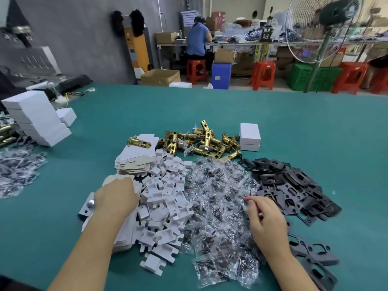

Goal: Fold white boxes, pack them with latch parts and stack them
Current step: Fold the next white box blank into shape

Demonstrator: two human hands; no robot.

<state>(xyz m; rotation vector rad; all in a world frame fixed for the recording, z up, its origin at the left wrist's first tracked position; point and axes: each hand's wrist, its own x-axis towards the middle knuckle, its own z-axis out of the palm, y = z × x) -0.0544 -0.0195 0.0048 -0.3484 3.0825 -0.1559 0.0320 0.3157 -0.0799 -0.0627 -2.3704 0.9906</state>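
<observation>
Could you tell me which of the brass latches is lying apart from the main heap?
The single brass latch resting on top of the stack of flat white box blanks, left of the heap of latches, which lies directly on the green table.

Left hand (116, 196) knuckles-up, fingers curled down out of sight (grasp unclear); right hand (265, 215) loosely curled, forearms bare.

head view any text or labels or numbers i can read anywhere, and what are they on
None can be read.
Dark sign on the far bench: pale characters, too blurred to read.
Blue bin: a small pale label, too small to read.
White boxes: no print visible.
Flat box blanks: no print visible.
Clear bags of screws: no label visible.
</observation>
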